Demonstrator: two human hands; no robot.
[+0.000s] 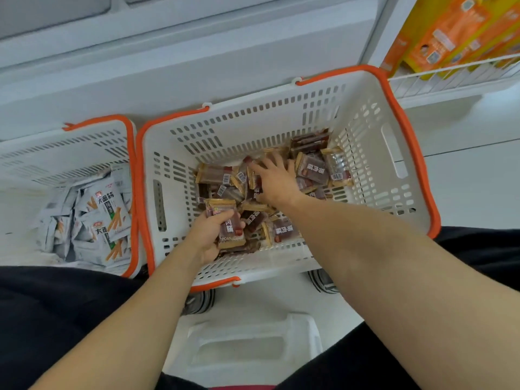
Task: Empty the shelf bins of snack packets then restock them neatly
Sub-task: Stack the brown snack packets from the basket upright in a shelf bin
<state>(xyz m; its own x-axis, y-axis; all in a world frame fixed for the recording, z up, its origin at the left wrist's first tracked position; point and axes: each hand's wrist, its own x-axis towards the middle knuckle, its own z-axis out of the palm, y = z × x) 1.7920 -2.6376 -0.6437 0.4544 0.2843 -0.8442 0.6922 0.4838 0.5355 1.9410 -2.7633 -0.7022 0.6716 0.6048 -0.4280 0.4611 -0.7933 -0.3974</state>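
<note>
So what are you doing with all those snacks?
A person is reaching into the big white basket with both hands. The left hand grips a brown pork snack packet, and the right hand is spread over the loose pile of brown packets. A second basket beside it holds white snack packets.

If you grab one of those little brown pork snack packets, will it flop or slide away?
Probably not floppy: the pork packet the left hand grips stays flat. It looks light, being small and held by the fingers alone. The shiny wrapper may be a bit slippery, so packets in the basket could slide under the right hand.
</note>
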